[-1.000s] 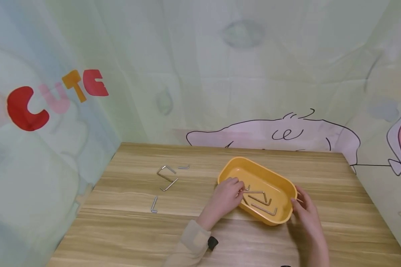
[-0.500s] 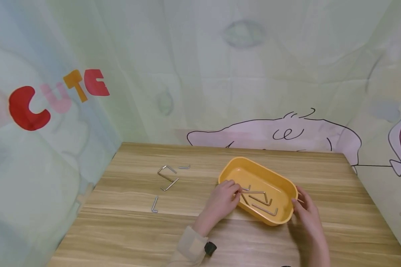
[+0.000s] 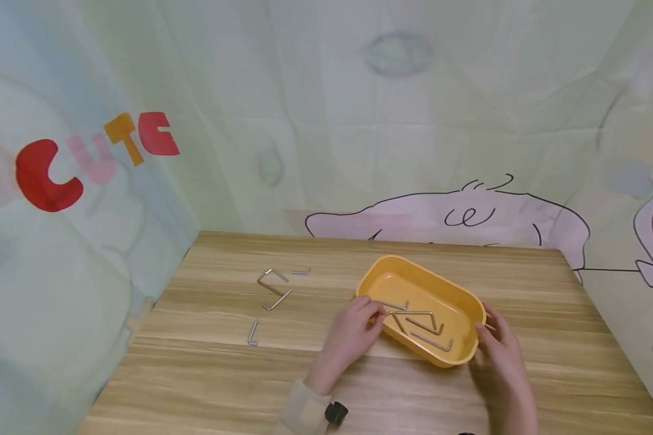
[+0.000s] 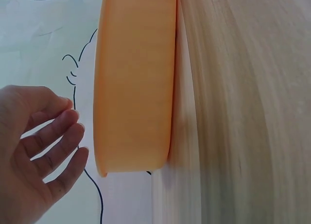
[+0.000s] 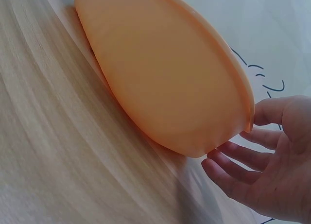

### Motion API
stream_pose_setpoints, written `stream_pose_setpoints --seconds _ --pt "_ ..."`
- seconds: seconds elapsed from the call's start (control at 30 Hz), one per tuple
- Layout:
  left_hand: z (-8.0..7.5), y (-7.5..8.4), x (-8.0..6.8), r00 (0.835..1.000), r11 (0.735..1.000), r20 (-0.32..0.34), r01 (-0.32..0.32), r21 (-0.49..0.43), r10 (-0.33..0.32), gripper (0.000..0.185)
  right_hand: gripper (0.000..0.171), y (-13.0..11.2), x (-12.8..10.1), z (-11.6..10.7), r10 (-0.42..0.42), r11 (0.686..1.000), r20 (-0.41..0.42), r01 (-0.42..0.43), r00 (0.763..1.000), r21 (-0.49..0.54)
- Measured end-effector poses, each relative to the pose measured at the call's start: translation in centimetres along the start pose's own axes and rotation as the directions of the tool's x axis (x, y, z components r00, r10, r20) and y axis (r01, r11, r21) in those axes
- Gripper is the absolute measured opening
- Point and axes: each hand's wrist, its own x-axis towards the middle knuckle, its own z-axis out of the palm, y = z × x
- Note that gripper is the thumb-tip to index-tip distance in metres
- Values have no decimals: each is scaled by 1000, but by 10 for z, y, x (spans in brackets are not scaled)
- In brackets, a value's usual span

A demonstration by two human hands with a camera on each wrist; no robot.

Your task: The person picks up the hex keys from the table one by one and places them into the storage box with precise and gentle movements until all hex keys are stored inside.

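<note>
Nearest the camera, the right hand (image 3: 499, 350) rests its thumb against the right end of the yellow tray (image 3: 470, 305), fingers loosely spread along the outer wall (image 5: 228, 153), apparently to keep the tray from sliding on the wooden table (image 3: 196, 374). Just left of it, the left hand (image 3: 354, 329) sits at the tray's near-left rim, fingertips closed in a pinch on the end of 1 hex key (image 3: 394, 304), whose shaft reaches out over the tray floor. In the left wrist view the fingers (image 4: 53, 136) look only gently curled beside the tray wall, and the key itself is hidden there.

At least 3 more hex keys (image 3: 430, 329) lie in the tray. Farther left on the table, well apart from the tray, about 4 loose hex keys (image 3: 272, 287) are scattered. A cartoon-printed cloth (image 3: 446, 211) hangs behind.
</note>
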Motion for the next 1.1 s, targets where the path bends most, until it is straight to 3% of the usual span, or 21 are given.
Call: stream_pose_setpoints --seconds 0.2,0.4,0.7,1.1 --pt "-6 -5 -10 996 997 -51 71 -11 -71 6 56 -1 0 1 8 1000 11 -9 1000 13" --pt "-11 -13 -21 980 985 -106 164 -43 -168 7 59 -1 -1 1 21 999 23 -22 1000 46" --pt "-15 -27 -38 935 944 -134 317 -93 -327 7 58 -1 -1 1 23 999 24 -23 999 39" --pt "-25 -48 -52 883 913 -235 403 -62 -406 9 58 1 -1 0 8 999 25 -9 1000 37"
